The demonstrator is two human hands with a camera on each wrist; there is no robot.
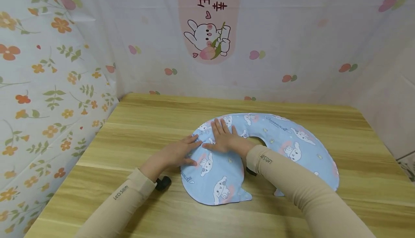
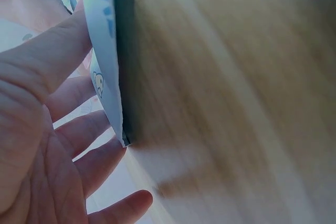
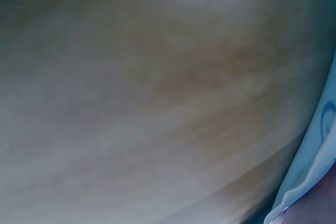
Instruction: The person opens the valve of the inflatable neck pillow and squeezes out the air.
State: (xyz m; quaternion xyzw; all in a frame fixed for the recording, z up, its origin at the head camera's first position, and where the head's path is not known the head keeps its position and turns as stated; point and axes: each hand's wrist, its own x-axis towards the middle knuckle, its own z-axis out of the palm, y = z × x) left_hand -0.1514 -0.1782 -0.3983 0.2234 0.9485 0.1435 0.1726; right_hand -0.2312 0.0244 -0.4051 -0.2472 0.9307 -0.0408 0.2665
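On the wooden table (image 1: 136, 130) | flat, U-shaped blue cartoon-print fabric cover (image 1: 291, 137) under both hands | left hand (image 1: 176, 154) palm-down, fingers straight on its left edge | right hand (image 1: 225, 137) beside it, fingers spread flat, pressing.

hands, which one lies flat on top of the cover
The right hand: it lies spread flat on the blue cover, while the left hand only touches the cover's left edge.
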